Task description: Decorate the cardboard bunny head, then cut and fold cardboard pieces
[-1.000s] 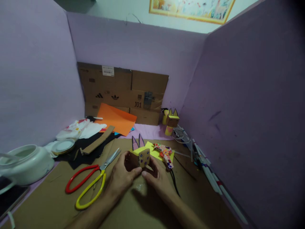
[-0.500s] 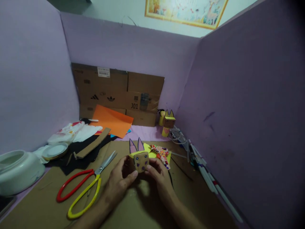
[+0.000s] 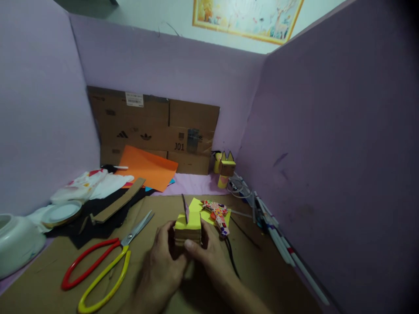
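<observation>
Between my two hands is a small cardboard animal head (image 3: pixel 188 233), a block with a yellow paper top and upright ears seen nearly edge-on. A layered cardboard side faces me, and the drawn face is out of sight. My left hand (image 3: pixel 165 257) is closed on its left side, its fingertips partly hidden. On the right side my right hand (image 3: pixel 207 250) grips it, thumb against the near side. Just beyond lies a colourful patterned glue gun (image 3: pixel 218 213) with a black cord, over yellow paper (image 3: pixel 195 205). Large scissors (image 3: pixel 126 246) with red and yellow handles lie partly spread to the left.
Left are a white pot (image 3: pixel 18 246), a round lid (image 3: pixel 62 213), black paper and a cardboard strip (image 3: pixel 119 200). Orange paper (image 3: pixel 147 168) lies at the back. A finished-looking cardboard figure (image 3: pixel 226 169) stands back right; white sticks (image 3: pixel 278 237) line the right wall.
The animal head has been turned in my hands: its drawn face pointed at me before, and now a layered side does. The view has shifted slightly right.
</observation>
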`<state>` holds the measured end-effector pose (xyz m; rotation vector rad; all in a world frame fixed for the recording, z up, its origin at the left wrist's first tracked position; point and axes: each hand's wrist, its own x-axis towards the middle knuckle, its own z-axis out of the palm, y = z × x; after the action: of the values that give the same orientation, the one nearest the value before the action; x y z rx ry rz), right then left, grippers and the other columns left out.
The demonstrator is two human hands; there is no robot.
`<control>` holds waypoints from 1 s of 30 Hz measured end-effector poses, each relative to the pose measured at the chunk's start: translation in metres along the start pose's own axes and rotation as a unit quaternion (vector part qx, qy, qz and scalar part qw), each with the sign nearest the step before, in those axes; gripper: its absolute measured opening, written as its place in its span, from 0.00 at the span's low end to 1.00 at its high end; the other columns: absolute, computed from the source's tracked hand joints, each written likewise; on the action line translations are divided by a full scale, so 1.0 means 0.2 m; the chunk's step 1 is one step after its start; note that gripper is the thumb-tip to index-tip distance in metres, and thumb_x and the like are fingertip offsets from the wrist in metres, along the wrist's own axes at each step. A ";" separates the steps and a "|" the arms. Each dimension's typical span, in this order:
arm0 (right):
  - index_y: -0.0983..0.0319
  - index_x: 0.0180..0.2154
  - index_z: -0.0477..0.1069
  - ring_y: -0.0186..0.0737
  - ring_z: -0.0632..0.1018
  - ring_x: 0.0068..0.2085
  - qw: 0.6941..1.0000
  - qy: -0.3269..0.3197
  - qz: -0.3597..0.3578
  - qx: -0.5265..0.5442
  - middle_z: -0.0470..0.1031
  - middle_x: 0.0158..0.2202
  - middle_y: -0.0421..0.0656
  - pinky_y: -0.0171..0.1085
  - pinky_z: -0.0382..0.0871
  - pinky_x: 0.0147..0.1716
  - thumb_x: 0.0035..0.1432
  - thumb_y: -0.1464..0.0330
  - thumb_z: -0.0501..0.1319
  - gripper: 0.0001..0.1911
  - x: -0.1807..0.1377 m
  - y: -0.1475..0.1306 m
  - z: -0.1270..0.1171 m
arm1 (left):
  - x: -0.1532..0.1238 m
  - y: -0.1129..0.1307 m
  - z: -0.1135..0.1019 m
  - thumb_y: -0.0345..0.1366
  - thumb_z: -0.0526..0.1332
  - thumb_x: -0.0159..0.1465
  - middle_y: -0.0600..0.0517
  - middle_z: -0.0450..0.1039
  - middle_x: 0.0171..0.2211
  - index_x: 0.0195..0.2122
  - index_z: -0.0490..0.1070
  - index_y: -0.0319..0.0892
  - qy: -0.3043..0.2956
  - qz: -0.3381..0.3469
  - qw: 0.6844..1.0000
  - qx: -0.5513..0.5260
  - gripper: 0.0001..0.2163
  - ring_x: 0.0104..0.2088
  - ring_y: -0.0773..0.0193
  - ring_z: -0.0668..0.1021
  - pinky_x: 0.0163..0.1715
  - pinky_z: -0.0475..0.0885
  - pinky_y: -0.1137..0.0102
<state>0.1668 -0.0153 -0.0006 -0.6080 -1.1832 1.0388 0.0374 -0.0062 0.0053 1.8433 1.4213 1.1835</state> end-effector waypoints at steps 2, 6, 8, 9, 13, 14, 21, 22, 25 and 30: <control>0.61 0.47 0.64 0.49 0.74 0.48 1.000 0.004 0.014 0.000 0.73 0.47 0.48 0.45 0.66 0.50 0.42 0.61 0.68 0.30 0.01 0.00 -0.02 | 0.00 0.00 -0.01 0.39 0.62 0.54 0.44 0.71 0.48 0.53 0.55 0.44 -0.038 0.036 0.996 -0.065 0.27 0.45 0.51 0.76 0.45 0.70 0.60; 0.60 0.53 0.60 0.51 0.71 0.52 1.000 0.013 0.006 -0.023 0.69 0.52 0.49 0.48 0.63 0.53 0.41 0.60 0.69 0.37 0.00 0.02 -0.03 | 0.04 -0.01 -0.05 0.40 0.65 0.52 0.42 0.73 0.47 0.52 0.58 0.39 -0.124 0.044 0.963 -0.236 0.27 0.45 0.52 0.76 0.45 0.71 0.62; 0.59 0.53 0.60 0.51 0.71 0.53 0.999 -0.002 -0.004 -0.044 0.68 0.53 0.49 0.48 0.64 0.52 0.43 0.61 0.68 0.35 -0.01 0.02 -0.04 | 0.06 -0.02 -0.07 0.39 0.67 0.50 0.43 0.75 0.42 0.47 0.64 0.38 -0.111 0.024 0.959 -0.259 0.24 0.42 0.52 0.77 0.42 0.72 0.64; 0.60 0.52 0.61 0.51 0.71 0.52 0.998 -0.006 -0.006 -0.061 0.68 0.53 0.50 0.48 0.65 0.51 0.44 0.61 0.67 0.33 -0.01 0.01 -0.04 | 0.08 -0.02 -0.08 0.39 0.67 0.50 0.44 0.76 0.40 0.44 0.66 0.38 -0.101 0.019 0.959 -0.264 0.21 0.40 0.52 0.78 0.40 0.72 0.65; 0.59 0.48 0.64 0.48 0.74 0.45 0.983 -0.002 -0.008 -0.182 0.71 0.47 0.47 0.46 0.68 0.46 0.42 0.67 0.68 0.29 0.04 -0.03 -0.06 | 0.13 -0.07 -0.09 0.44 0.67 0.50 0.48 0.77 0.39 0.42 0.70 0.41 -0.088 0.031 0.946 -0.310 0.20 0.44 0.53 0.77 0.43 0.72 0.66; 0.58 0.48 0.65 0.47 0.74 0.44 0.980 -0.021 0.000 -0.200 0.72 0.45 0.46 0.45 0.69 0.44 0.40 0.69 0.69 0.30 0.06 -0.05 -0.07 | 0.15 -0.09 -0.10 0.45 0.67 0.50 0.47 0.77 0.41 0.43 0.71 0.41 -0.090 0.030 0.942 -0.321 0.21 0.45 0.52 0.76 0.44 0.71 0.66; 0.58 0.47 0.67 0.43 0.76 0.41 0.965 -0.215 0.053 -0.143 0.75 0.41 0.41 0.40 0.71 0.39 0.38 0.69 0.71 0.31 0.24 -0.20 -0.05 | 0.18 -0.10 -0.11 0.46 0.69 0.47 0.45 0.75 0.41 0.44 0.69 0.40 -0.079 -0.079 0.904 -0.412 0.25 0.41 0.54 0.77 0.40 0.73 0.65; 0.59 0.46 0.68 0.43 0.76 0.40 0.964 -0.211 0.056 -0.154 0.75 0.40 0.41 0.40 0.72 0.38 0.38 0.68 0.71 0.29 0.29 -0.21 -0.06 | 0.19 -0.10 -0.12 0.46 0.69 0.47 0.47 0.75 0.40 0.44 0.68 0.41 -0.053 -0.097 0.904 -0.413 0.25 0.39 0.57 0.77 0.37 0.73 0.67; 0.61 0.42 0.69 0.41 0.76 0.36 0.969 -0.128 0.049 -0.207 0.75 0.37 0.41 0.38 0.72 0.35 0.37 0.69 0.72 0.26 0.51 -0.21 -0.13 | 0.21 -0.14 -0.12 0.45 0.67 0.48 0.51 0.73 0.34 0.45 0.65 0.41 0.017 -0.135 0.912 -0.386 0.25 0.25 0.67 0.75 0.22 0.68 0.74; 0.65 0.42 0.67 0.36 0.75 0.36 0.948 -0.005 0.051 -0.313 0.72 0.38 0.42 0.40 0.72 0.36 0.55 0.68 0.63 0.13 1.01 -0.11 -0.36 | 0.19 -0.15 -0.08 0.42 0.64 0.43 0.52 0.71 0.31 0.38 0.65 0.40 0.049 -0.163 0.919 -0.355 0.21 0.15 0.72 0.66 0.12 0.56 0.75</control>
<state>0.2482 0.1648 0.0862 -1.1690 -1.5123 0.7367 0.0116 0.0372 0.0007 1.0189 1.0781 1.3838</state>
